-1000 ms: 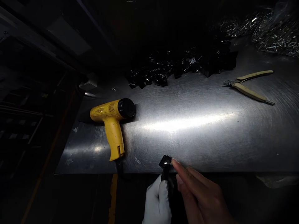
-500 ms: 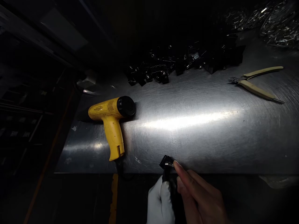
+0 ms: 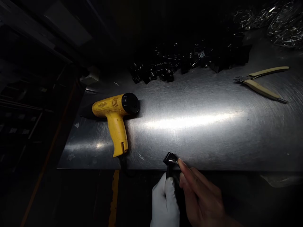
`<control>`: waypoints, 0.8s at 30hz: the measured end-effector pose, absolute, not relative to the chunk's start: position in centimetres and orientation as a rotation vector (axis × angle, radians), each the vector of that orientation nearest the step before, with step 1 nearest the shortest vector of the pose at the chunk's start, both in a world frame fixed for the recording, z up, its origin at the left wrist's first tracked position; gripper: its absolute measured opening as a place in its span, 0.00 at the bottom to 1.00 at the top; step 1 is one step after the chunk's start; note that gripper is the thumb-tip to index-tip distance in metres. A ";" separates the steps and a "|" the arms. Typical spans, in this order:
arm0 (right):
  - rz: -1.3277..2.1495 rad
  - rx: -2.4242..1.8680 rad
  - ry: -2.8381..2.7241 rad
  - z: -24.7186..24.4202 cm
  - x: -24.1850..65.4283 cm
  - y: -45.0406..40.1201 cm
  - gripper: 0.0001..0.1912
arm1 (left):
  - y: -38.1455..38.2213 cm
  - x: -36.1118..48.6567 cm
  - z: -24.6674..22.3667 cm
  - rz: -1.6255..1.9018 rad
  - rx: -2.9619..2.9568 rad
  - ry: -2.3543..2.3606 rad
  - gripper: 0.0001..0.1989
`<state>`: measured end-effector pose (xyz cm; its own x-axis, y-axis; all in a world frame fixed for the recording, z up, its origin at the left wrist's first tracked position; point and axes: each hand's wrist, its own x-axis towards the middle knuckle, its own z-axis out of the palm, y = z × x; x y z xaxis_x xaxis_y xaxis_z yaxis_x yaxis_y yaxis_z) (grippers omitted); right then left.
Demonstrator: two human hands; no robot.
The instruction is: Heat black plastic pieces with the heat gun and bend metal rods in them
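My left hand (image 3: 165, 200), in a white glove, is closed around a small black part (image 3: 167, 157) just at the table's front edge. Its upper end stands out above the glove; the lower portion is hidden by the fingers and the dark. My right hand (image 3: 201, 192), bare, pinches a short shiny metal piece (image 3: 174, 161) with the index finger along it. That metal piece meets the face of the black part; whether it sits inside or only touches, I cannot tell.
A yellow heat gun (image 3: 115, 119) lies on the metal table (image 3: 201, 142) at left, its cord over the front edge. Diagonal cutters (image 3: 260, 85) lie open at right. Behind are a heap of black parts (image 3: 170, 64) and a pile of shiny metal pieces (image 3: 286, 28).
The view has shifted slightly, so the table and tools appear a little higher and further right. Both hands keep the same hold on the black part and the metal piece.
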<state>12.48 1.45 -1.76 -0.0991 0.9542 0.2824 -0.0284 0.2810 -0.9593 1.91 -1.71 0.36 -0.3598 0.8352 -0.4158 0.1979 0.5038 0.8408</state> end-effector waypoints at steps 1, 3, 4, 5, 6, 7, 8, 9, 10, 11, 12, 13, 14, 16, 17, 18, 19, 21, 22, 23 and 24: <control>1.064 -0.935 -1.397 -1.8 12.4 1.4 0.32 | -1.7 2.0 0.3 0.895 0.857 1.838 0.24; 1.037 -0.936 -1.411 -2.0 12.3 1.2 0.32 | -1.7 2.1 0.3 0.915 0.851 1.827 0.23; 1.022 -0.943 -1.418 -2.1 12.3 1.2 0.32 | -1.7 2.1 0.3 0.919 0.849 1.822 0.23; 1.007 -0.947 -1.424 -2.1 12.2 1.2 0.32 | -1.7 2.1 0.3 0.919 0.848 1.822 0.23; 0.995 -0.949 -1.423 -2.2 12.2 1.1 0.32 | -1.8 2.2 0.3 0.915 0.847 1.823 0.23; 0.990 -0.950 -1.420 -2.2 12.1 1.1 0.32 | -1.8 2.2 0.3 0.909 0.847 1.825 0.23; 0.986 -0.950 -1.412 -2.3 12.1 1.0 0.32 | -1.8 2.1 0.3 0.900 0.847 1.827 0.23; 0.981 -0.949 -1.404 -2.3 12.0 1.0 0.33 | -1.8 2.1 0.2 0.891 0.849 1.831 0.23; 0.976 -0.948 -1.397 -2.4 12.0 0.9 0.33 | -1.9 2.1 0.2 0.883 0.853 1.835 0.23; 0.971 -0.946 -1.393 -2.5 11.9 0.8 0.33 | -1.9 2.1 0.2 0.878 0.860 1.835 0.23; 0.969 -0.948 -1.391 -2.6 11.9 0.8 0.33 | -1.9 2.1 0.1 0.876 0.868 1.834 0.23; 0.969 -0.948 -1.390 -2.7 11.8 0.7 0.33 | -1.9 2.1 0.1 0.878 0.875 1.832 0.23; 0.976 -0.949 -1.386 -2.7 11.7 0.7 0.33 | -1.9 2.1 0.1 0.879 0.880 1.827 0.23; 0.972 -0.960 -1.369 -2.8 11.6 0.6 0.32 | -2.0 2.1 0.0 0.882 0.888 1.816 0.23; 0.956 -0.967 -1.360 -2.9 11.4 0.6 0.32 | -2.0 2.1 -0.1 0.882 0.888 1.817 0.23; 0.936 -0.970 -1.355 -2.9 11.3 0.6 0.32 | -2.1 2.1 -0.2 0.880 0.884 1.823 0.24; 0.915 -0.969 -1.353 -2.9 11.2 0.6 0.31 | -2.2 2.1 -0.3 0.876 0.881 1.829 0.24; 0.894 -0.956 -1.352 -3.0 11.0 0.7 0.31 | -2.3 2.2 -0.6 0.869 0.880 1.840 0.24; 0.895 -0.949 -1.352 -3.0 11.0 0.6 0.31 | -2.3 2.2 -0.6 0.868 0.879 1.842 0.24; 0.897 -0.943 -1.349 -3.0 10.9 0.6 0.31 | -2.3 2.2 -0.7 0.874 0.880 1.837 0.24; 0.905 -0.939 -1.341 -3.0 10.9 0.6 0.31 | -2.2 2.2 -0.6 0.885 0.877 1.826 0.24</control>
<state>10.90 0.59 -2.99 0.0312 0.9283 0.3705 0.0043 0.3705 -0.9288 2.22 -2.24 -0.60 -0.3456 0.8447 -0.4088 0.2021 0.4924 0.8466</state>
